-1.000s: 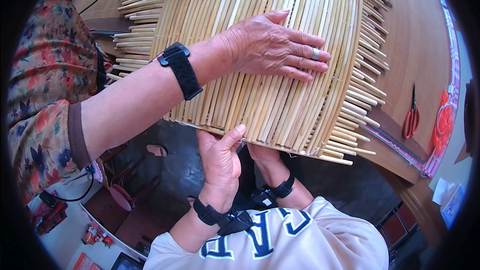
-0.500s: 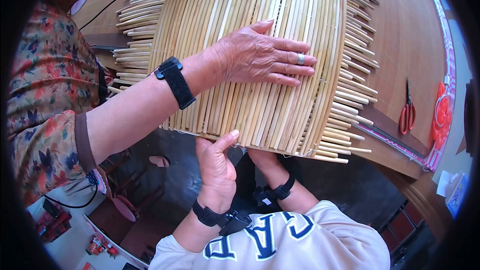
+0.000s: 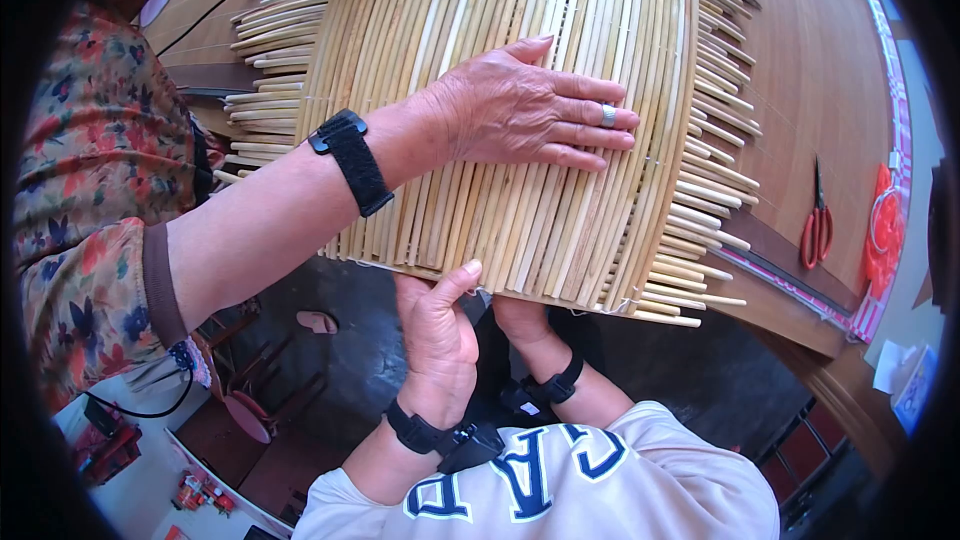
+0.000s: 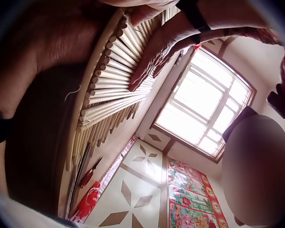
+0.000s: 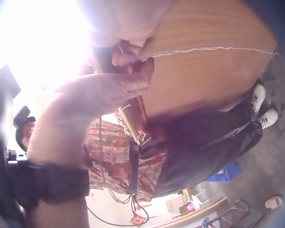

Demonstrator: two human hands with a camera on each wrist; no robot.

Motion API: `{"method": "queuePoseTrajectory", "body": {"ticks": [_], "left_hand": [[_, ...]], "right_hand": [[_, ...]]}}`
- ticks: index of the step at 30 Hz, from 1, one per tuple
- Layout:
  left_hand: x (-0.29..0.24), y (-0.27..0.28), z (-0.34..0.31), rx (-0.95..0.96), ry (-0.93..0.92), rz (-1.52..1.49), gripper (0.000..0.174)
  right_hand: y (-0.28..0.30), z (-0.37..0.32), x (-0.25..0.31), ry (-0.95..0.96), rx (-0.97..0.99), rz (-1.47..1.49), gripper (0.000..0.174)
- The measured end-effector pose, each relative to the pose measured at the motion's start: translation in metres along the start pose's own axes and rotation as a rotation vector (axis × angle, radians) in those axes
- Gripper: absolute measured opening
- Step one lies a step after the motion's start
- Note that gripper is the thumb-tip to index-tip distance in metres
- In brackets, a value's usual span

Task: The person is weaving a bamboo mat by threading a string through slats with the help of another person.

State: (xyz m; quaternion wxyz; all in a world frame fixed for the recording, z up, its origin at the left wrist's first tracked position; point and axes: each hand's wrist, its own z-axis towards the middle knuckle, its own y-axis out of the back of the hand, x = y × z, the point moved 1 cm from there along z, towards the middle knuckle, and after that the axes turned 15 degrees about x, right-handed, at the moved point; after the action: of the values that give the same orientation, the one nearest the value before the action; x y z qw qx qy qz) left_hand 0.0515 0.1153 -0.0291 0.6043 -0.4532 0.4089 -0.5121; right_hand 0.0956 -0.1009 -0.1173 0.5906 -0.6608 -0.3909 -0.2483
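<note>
A wide mat of pale wooden sticks (image 3: 500, 230) fills the upper middle of the head view, its stick ends in rows at both sides. At its near edge my left hand (image 3: 437, 335) grips it, thumb on top and fingers underneath. Beside it my right hand (image 3: 522, 320) reaches under the edge, its fingers hidden in the head view. The right wrist view shows a white string (image 5: 213, 48) along a wood-grained panel (image 5: 204, 80), leading to where both hands' fingertips meet; my right fingers (image 5: 125, 56) pinch there. Another person's hand (image 3: 550, 115) lies flat on the sticks.
The other person, in a flowered top (image 3: 100, 160), stands at the left with an arm across the mat. Red-handled scissors (image 3: 817, 230) and a red plastic bag (image 3: 882, 235) lie at the right on the wooden table (image 3: 810, 70). A pink slipper (image 3: 317, 322) is on the floor.
The mat and the other person's flat hand appear slightly lower and further left than a second ago. Part of another hand now shows at the top edge. My hands keep nearly the same places.
</note>
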Motion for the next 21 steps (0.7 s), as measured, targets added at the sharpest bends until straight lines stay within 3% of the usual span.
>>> {"method": "queuePoseTrajectory", "body": {"ticks": [1, 3, 7, 14, 19, 21], "left_hand": [[0.0, 0.001, 0.0, -0.002, 0.003, 0.01, 0.073], [0.0, 0.003, -0.001, 0.018, -0.003, -0.007, 0.073], [-0.002, 0.006, -0.003, 0.036, -0.003, -0.016, 0.073], [-0.002, 0.011, -0.004, -0.009, -0.022, 0.045, 0.072], [0.0, 0.014, -0.003, -0.013, 0.003, 0.094, 0.072], [0.04, 0.019, -0.02, -0.181, -0.277, 0.117, 0.063]], "right_hand": [[0.0, 0.001, -0.002, -0.026, -0.004, 0.113, 0.029], [0.002, 0.003, -0.006, 0.039, -0.08, 0.071, 0.029], [-0.009, 0.004, 0.009, 0.022, 0.006, 0.132, 0.033], [-0.009, 0.007, 0.004, 0.099, -0.058, 0.339, 0.039], [0.009, 0.0, 0.001, 0.036, -0.016, 0.346, 0.039], [0.014, -0.01, 0.02, -0.119, 0.043, 0.332, 0.04]]}}
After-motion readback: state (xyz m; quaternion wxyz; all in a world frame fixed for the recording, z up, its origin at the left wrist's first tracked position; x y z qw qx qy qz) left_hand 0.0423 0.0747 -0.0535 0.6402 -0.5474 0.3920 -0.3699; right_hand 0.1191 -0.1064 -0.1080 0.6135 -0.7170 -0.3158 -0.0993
